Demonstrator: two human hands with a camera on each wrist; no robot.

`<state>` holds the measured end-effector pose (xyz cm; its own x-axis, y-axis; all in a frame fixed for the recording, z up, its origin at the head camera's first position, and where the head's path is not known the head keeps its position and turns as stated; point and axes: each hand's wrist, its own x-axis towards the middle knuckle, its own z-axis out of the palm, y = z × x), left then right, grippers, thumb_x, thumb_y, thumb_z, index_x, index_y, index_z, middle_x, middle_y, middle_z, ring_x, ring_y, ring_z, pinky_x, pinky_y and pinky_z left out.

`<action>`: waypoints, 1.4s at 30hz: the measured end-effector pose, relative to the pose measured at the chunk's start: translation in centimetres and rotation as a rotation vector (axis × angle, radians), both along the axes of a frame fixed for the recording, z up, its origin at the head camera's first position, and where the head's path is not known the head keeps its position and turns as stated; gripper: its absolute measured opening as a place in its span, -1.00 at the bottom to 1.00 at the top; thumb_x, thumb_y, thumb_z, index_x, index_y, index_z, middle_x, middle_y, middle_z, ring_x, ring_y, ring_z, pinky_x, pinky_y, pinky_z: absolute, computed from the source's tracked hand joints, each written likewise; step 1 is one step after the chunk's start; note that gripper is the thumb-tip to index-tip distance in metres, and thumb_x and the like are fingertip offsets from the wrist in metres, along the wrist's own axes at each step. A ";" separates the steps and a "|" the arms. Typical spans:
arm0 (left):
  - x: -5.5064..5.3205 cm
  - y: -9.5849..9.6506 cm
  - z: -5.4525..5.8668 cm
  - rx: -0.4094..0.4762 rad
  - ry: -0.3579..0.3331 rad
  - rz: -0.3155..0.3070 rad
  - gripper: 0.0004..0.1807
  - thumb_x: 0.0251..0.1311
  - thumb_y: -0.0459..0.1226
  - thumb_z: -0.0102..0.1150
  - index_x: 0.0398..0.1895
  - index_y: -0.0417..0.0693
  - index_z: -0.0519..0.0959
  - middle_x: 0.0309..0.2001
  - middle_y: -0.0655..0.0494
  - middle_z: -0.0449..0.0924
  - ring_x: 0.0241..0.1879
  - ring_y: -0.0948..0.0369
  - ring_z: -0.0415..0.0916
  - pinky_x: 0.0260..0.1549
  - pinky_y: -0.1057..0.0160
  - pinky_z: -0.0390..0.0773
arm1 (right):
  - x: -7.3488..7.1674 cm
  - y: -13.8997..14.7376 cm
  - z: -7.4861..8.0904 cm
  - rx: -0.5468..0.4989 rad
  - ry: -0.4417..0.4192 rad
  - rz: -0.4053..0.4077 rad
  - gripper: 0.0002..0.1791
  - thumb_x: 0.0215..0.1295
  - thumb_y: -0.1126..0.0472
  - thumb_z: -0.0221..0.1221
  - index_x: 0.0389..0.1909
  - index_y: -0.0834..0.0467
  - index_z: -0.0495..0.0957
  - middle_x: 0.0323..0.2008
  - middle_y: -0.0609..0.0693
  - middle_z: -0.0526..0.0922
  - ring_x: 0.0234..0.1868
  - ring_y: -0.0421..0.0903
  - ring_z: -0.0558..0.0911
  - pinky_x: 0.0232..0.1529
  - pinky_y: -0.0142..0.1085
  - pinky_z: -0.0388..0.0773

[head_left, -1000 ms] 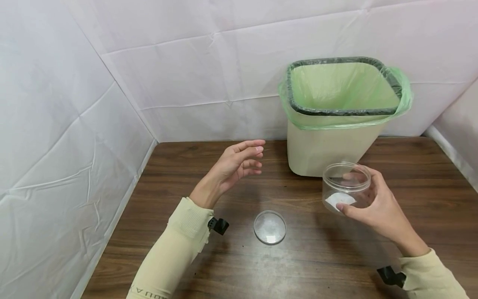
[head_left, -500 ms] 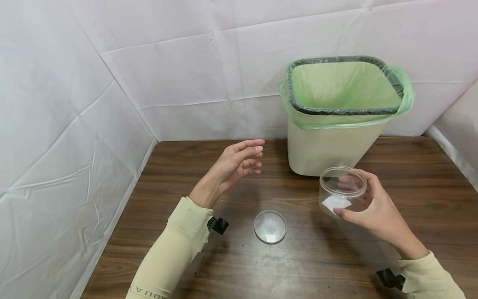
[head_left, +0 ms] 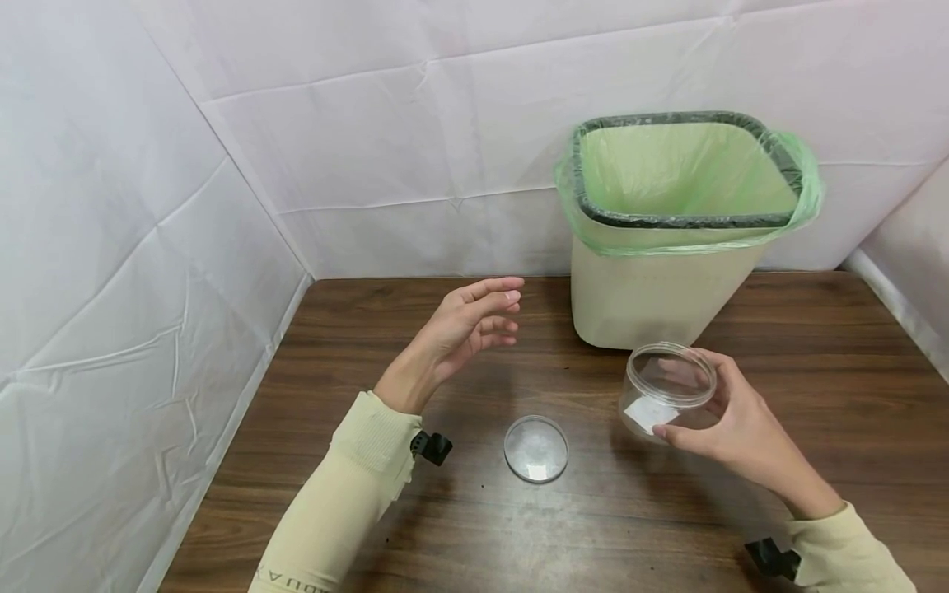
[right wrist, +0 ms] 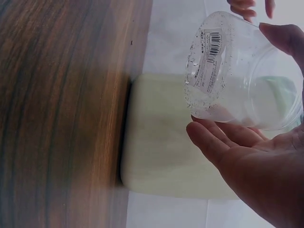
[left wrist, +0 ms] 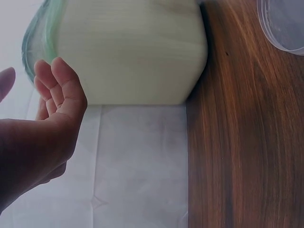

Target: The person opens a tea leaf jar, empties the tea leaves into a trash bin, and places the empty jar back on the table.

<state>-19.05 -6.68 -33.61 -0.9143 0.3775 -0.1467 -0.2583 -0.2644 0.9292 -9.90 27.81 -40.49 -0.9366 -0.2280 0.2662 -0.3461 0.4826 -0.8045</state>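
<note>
My right hand [head_left: 730,416] grips a clear plastic jar [head_left: 630,403] from its right side, thumb in front and fingers behind. The jar has no lid on and is held above the wooden table, tilted a little. In the right wrist view, a white barcode label [right wrist: 209,59] shows on the jar's base. Flat on the table lies a round clear lid [head_left: 536,450], between the two arms. My left hand [head_left: 470,325] hovers above the table with relaxed, slightly bent fingers and holds nothing; the lid is below it to the right.
A cream trash bin [head_left: 652,296] with a green bag [head_left: 804,185] folded over its dark rim stands at the back right, just behind the jar. White cloth walls [head_left: 371,148] enclose the brown wooden table [head_left: 296,395] at the back and both sides.
My right hand has carried the jar slightly toward the front and left, away from the bin, lowering it. The left hand and the lid stay practically still.
</note>
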 end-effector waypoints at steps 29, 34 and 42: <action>0.2 -0.4 -0.7 -0.015 0.003 0.013 -0.57 0.29 -0.28 0.29 0.22 -0.13 0.57 -0.16 0.01 0.51 -0.36 0.14 0.59 -0.21 0.21 0.65 | 0.3 -0.7 -1.9 0.155 -0.080 0.049 0.07 -0.12 0.14 0.64 0.34 0.22 0.17 0.15 0.20 0.58 0.02 0.08 0.64 -0.11 -0.41 0.55; 0.3 -0.5 -0.8 -0.016 0.002 0.013 -0.57 0.29 -0.27 0.30 0.23 -0.12 0.57 -0.16 0.01 0.51 -0.35 0.13 0.58 -0.21 0.22 0.65 | 0.4 -0.8 -2.1 0.262 -0.085 0.031 0.13 -0.22 0.04 0.66 0.31 0.26 0.17 -0.02 0.23 0.59 -0.09 0.11 0.63 -0.21 -0.16 0.57; 0.3 -0.5 -0.9 -0.016 0.001 0.013 -0.57 0.30 -0.28 0.28 0.23 -0.13 0.56 -0.14 -0.01 0.51 -0.37 0.16 0.59 -0.24 0.24 0.65 | 0.4 -0.9 -2.8 0.289 -0.077 0.044 0.15 -0.26 -0.05 0.67 0.28 0.26 0.19 -0.02 0.26 0.59 -0.09 0.13 0.64 -0.18 -0.02 0.56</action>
<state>-18.75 -7.22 -34.52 -0.9194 0.3628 -0.1520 -0.2542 -0.2530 0.9335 -9.46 26.92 -43.28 -0.9392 -0.3242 0.1127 -0.3145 0.6812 -0.6611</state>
